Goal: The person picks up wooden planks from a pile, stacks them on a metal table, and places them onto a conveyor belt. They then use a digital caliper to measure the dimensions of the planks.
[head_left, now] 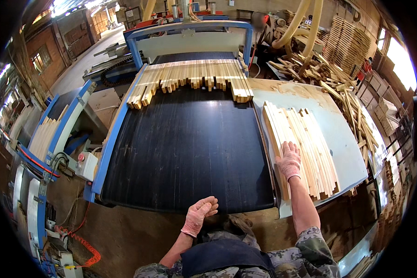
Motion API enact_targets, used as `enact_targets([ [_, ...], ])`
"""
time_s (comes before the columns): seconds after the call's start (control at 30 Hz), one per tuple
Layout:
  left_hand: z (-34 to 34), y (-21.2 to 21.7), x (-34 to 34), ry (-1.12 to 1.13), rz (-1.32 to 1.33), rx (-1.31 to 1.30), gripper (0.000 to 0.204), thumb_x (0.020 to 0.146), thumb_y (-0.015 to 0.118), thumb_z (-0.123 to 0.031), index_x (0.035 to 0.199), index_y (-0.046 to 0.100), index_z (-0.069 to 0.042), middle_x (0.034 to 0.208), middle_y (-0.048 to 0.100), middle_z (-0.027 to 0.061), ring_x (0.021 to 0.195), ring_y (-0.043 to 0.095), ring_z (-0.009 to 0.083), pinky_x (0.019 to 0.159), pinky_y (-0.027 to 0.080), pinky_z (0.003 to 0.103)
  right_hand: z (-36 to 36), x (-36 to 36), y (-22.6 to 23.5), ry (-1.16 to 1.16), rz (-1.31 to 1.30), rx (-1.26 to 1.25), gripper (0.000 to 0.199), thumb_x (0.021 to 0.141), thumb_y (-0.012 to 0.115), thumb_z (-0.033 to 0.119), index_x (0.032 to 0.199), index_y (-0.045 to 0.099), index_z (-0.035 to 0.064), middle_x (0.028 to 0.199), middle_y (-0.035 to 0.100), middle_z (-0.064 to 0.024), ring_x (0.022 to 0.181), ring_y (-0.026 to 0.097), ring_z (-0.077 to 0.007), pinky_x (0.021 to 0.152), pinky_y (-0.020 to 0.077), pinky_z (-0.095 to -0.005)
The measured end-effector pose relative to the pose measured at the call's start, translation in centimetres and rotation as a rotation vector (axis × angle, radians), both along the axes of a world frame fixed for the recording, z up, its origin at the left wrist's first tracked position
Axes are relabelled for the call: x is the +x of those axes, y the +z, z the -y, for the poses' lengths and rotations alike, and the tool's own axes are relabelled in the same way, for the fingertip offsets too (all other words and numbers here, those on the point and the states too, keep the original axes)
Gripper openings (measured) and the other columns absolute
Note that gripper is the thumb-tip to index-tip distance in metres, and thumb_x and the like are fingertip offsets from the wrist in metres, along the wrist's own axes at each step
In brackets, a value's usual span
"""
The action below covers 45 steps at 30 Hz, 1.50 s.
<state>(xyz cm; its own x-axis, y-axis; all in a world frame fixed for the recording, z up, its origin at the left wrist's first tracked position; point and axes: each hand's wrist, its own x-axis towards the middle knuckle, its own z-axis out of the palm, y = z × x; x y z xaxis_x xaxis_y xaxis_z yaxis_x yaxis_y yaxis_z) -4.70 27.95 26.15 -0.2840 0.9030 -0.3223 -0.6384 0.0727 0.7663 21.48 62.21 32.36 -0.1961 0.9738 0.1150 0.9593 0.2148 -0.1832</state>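
My right hand point(289, 161), in a pale pink knit glove, lies flat with fingers stretched on a stack of pale wooden strips point(308, 150). The strips sit side by side, lengthwise, on a light grey side table point(340, 139). My left hand point(200, 216), gloved alike, hovers by the near edge of a black conveyor belt point(185, 148). Its fingers are curled together, and nothing shows in them. Farther up the belt, a row of wooden strips point(190, 73) lies packed together, their near ends uneven.
A blue machine frame point(190, 28) spans the belt's far end. On the left stand a control box with a red button point(85, 165) and another conveyor point(55, 125) carrying strips. Scrap wood point(338, 85) is heaped at the right, behind the side table. An orange coiled hose point(85, 248) hangs at lower left.
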Motion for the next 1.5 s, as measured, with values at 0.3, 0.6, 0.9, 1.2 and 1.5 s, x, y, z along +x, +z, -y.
enact_targets([
  [0.3, -0.5, 0.8, 0.0, -0.011, -0.015, 0.011, 0.047, 0.109, 0.066, -0.021, 0.147, 0.059, 0.006, 0.141, 0.068, 0.0182, 0.128, 0.068, 0.0278, 0.112, 0.055, 0.043, 0.2, -0.1, -0.3, 0.003, -0.038, -0.027, 0.085, 0.085, 0.078, 0.032, 0.161, 0.046, 0.0085, 0.17, 0.038, -0.0209, 0.159, 0.03, -0.0396, 0.132, 0.0254, -0.048],
  [0.6, -1.2, 0.9, -0.1, 0.066, -0.183, 0.133, 0.053, 0.104, 0.071, -0.011, 0.153, 0.055, 0.003, 0.152, 0.061, 0.0133, 0.141, 0.057, 0.0232, 0.122, 0.042, 0.037, 0.6, -0.7, 0.6, -0.019, -0.031, -0.045, 0.085, 0.086, 0.077, 0.03, 0.161, 0.044, 0.007, 0.171, 0.037, -0.0208, 0.16, 0.03, -0.0391, 0.133, 0.0237, -0.047],
  [0.9, -5.1, 2.0, 2.4, -0.078, -0.322, 0.122, 0.054, 0.1, 0.072, -0.003, 0.151, 0.055, 0.005, 0.151, 0.062, 0.0165, 0.14, 0.059, 0.0245, 0.12, 0.045, 0.037, -0.4, 1.0, -1.4, 0.137, -0.109, 0.183, 0.066, 0.082, 0.077, 0.033, 0.138, 0.06, 0.0029, 0.14, 0.059, -0.0236, 0.138, 0.05, -0.0424, 0.118, 0.0395, -0.0521],
  [1.2, -14.1, 3.1, 7.7, -0.265, -0.652, 0.219, 0.076, 0.099, 0.075, -0.012, 0.163, 0.037, 0.005, 0.159, 0.054, 0.0239, 0.149, 0.051, 0.0302, 0.124, 0.037, 0.039, -2.1, 3.9, 2.4, 0.043, -0.241, -0.181, 0.088, 0.09, 0.072, 0.046, 0.165, 0.04, 0.0125, 0.169, 0.038, -0.0217, 0.158, 0.033, -0.0405, 0.128, 0.0301, -0.0515],
  [1.5, -23.9, 0.2, 16.3, -0.256, -1.044, 0.181, 0.093, 0.094, 0.078, -0.018, 0.169, 0.026, -0.003, 0.156, 0.051, 0.0267, 0.143, 0.054, 0.0381, 0.121, 0.04, 0.042, -11.6, 23.5, 2.8, -0.405, -0.128, 0.021, 0.081, 0.1, 0.064, 0.053, 0.162, 0.042, 0.0065, 0.161, 0.051, -0.0179, 0.149, 0.048, -0.0343, 0.124, 0.0386, -0.0465],
])
